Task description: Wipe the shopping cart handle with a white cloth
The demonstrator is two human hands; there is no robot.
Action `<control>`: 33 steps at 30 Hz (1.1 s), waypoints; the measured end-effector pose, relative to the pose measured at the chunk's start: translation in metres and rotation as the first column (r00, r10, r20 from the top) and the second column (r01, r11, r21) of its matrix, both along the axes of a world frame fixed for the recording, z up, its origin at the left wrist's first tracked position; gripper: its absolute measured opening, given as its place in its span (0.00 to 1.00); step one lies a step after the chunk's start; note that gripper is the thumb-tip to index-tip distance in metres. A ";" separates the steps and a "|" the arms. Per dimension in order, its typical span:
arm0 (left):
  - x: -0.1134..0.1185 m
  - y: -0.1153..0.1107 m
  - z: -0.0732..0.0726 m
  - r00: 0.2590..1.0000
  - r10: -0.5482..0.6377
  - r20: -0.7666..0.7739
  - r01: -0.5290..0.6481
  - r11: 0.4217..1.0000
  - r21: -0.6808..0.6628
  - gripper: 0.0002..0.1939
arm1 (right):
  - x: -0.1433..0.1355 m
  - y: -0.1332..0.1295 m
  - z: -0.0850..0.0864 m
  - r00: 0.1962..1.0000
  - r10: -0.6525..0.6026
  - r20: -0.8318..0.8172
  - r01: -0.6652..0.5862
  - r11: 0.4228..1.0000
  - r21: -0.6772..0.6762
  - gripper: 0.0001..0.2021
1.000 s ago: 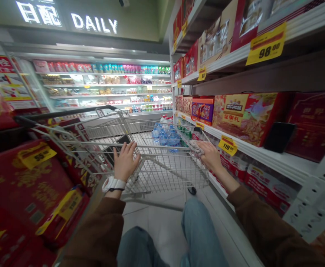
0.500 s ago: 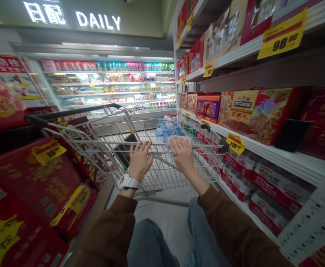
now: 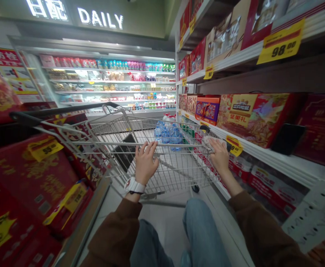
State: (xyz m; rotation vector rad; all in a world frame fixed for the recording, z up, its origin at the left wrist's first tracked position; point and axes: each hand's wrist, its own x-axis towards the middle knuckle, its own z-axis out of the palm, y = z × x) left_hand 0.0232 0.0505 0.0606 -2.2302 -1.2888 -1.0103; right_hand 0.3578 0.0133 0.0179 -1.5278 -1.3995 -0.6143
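Observation:
A metal wire shopping cart (image 3: 168,170) stands sideways in front of me. My left hand (image 3: 145,164), with a white watch (image 3: 135,185) on its wrist, rests on the cart's near top rail, fingers stretched out and holding nothing. My right hand (image 3: 220,155) presses a crumpled whitish cloth (image 3: 207,144) against the rail near the cart's right end, beside a black corner piece. Part of the cloth is hidden under the fingers. The cart's black push handle (image 3: 68,110) is on the left.
Shelves with boxed goods and a dark phone-like slab (image 3: 288,139) line the right side. Red gift boxes (image 3: 40,174) are stacked on the left. Blue-tinted water bottles (image 3: 168,134) stand beyond the cart. A lit refrigerated case (image 3: 112,85) spans the back.
My right hand has slid the cloth rightward along the rail to the cart's right end. The left hand has shifted slightly right and remains on the rail.

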 end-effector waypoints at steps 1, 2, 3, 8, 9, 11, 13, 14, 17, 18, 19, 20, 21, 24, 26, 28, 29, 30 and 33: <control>0.003 -0.001 -0.001 1.000 0.001 0.011 -0.001 1.000 0.003 0.31 | -0.009 0.003 0.002 1.000 0.003 -0.010 -0.003 1.000 0.010 0.34; 0.006 -0.003 -0.002 1.000 0.005 0.020 -0.005 1.000 0.010 0.31 | -0.021 0.006 0.004 1.000 0.018 -0.010 -0.018 1.000 0.018 0.34; 0.008 -0.004 -0.003 1.000 0.009 0.027 -0.009 1.000 0.018 0.30 | -0.035 0.008 0.007 0.999 0.051 0.001 -0.051 0.998 0.022 0.35; 0.012 -0.007 -0.005 0.999 0.029 0.042 -0.032 0.997 0.067 0.29 | -0.081 0.012 0.017 0.952 0.272 0.143 -0.264 0.962 -0.070 0.38; 0.012 -0.007 -0.005 0.998 0.033 0.044 -0.036 0.997 0.070 0.29 | -0.078 0.010 0.018 0.942 0.290 0.167 -0.279 0.957 -0.085 0.38; 0.011 -0.007 -0.006 0.998 0.038 0.046 -0.041 0.996 0.074 0.29 | -0.058 0.006 0.021 0.938 0.279 0.204 -0.265 0.960 -0.091 0.37; 0.011 -0.006 -0.006 0.998 0.038 0.043 -0.041 0.996 0.074 0.30 | -0.024 0.001 0.024 0.951 0.211 0.227 -0.201 0.977 -0.069 0.34; 0.011 -0.006 -0.006 0.998 0.038 0.042 -0.041 0.997 0.072 0.30 | -0.004 -0.001 0.025 0.959 0.163 0.232 -0.157 0.987 -0.045 0.33; 0.012 -0.005 -0.006 0.998 0.040 0.052 -0.044 0.997 0.067 0.30 | 0.050 -0.008 0.024 0.986 -0.011 0.168 0.002 0.999 0.054 0.32; 0.013 -0.005 -0.006 0.997 0.041 0.058 -0.045 0.997 0.066 0.30 | 0.063 -0.010 0.021 0.988 -0.051 0.144 0.044 0.998 0.051 0.32; 0.014 -0.005 -0.006 0.997 0.040 0.064 -0.044 0.997 0.064 0.31 | 0.074 -0.012 0.017 0.990 -0.079 0.120 0.076 0.996 0.036 0.32; 0.015 -0.005 -0.007 0.997 0.038 0.069 -0.043 0.997 0.061 0.31 | 0.081 -0.013 0.011 0.990 -0.092 0.105 0.092 0.996 0.014 0.31; 0.015 -0.006 -0.007 0.997 0.035 0.072 -0.040 0.998 0.057 0.31 | 0.085 -0.014 0.006 0.991 -0.097 0.093 0.097 0.995 -0.005 0.31; 0.016 -0.005 -0.007 0.996 0.025 0.085 -0.029 0.999 0.045 0.32 | 0.082 -0.014 -0.008 0.994 -0.087 0.059 0.088 0.996 -0.009 0.32; 0.016 -0.004 -0.008 0.995 0.022 0.097 -0.026 0.999 0.045 0.33 | 0.068 -0.012 -0.011 0.996 -0.087 0.024 0.087 0.996 0.011 0.32; 0.017 -0.003 -0.008 0.994 0.024 0.105 -0.029 0.998 0.047 0.33 | 0.046 -0.008 -0.009 0.997 -0.076 -0.001 0.076 0.997 0.007 0.33; 0.018 -0.003 -0.009 0.994 0.029 0.107 -0.034 0.998 0.047 0.32 | 0.032 -0.006 -0.007 0.998 -0.060 -0.001 0.060 0.998 -0.004 0.33; 0.018 -0.003 -0.009 0.994 0.034 0.107 -0.039 0.998 0.047 0.31 | 0.016 -0.004 -0.005 0.999 -0.035 0.005 0.036 0.999 -0.019 0.34; 0.020 -0.005 -0.009 0.994 0.049 0.098 -0.053 0.998 0.042 0.31 | -0.025 0.001 0.004 0.990 0.097 0.104 -0.092 0.994 -0.054 0.37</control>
